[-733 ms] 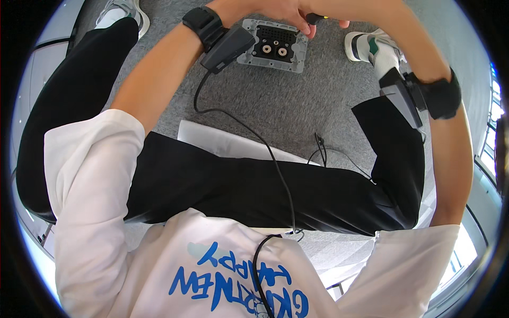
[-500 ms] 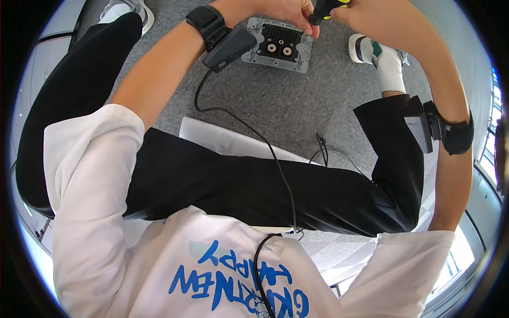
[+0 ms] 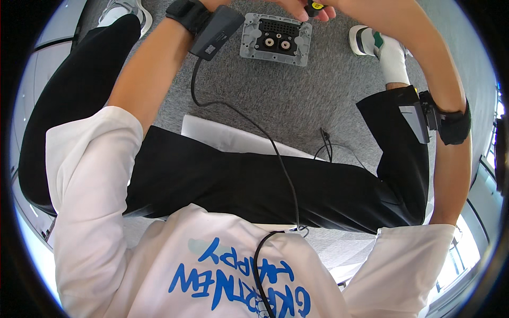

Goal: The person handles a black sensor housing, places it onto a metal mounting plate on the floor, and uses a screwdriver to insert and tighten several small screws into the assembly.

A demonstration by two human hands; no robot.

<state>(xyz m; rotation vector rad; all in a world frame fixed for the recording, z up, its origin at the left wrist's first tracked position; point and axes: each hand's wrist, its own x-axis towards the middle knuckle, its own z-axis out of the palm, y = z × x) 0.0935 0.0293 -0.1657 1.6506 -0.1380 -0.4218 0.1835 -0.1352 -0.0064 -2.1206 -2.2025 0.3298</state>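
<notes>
A grey square floor box [image 3: 276, 38] with a dark inset and two round sockets is seen lying flat on the grey carpet [image 3: 297, 100], near the top edge of the head view. Just above its upper right corner, both hands are brought together at the picture's rim. Only the lower part of the right hand [image 3: 324, 10] is shown, its fingers curled around a small tool with a yellow and black handle [image 3: 315, 5]; the grip appears closed on it. The left hand [image 3: 220, 3] is almost wholly cut off by the rim, so it cannot be told whether it is open or closed.

A black wrist strap [image 3: 185, 13] is worn on the left forearm, and a dark flat device [image 3: 217, 31] is attached to it, just left of the floor box. A black cable [image 3: 249, 122] is run from this device across the carpet and the black trousers [image 3: 275, 185] toward the white shirt [image 3: 159, 254]. A second black strap with a device [image 3: 442, 119] is worn on the right forearm. A white shoe with green trim [image 3: 371, 41] is placed right of the box, well apart from it.
</notes>
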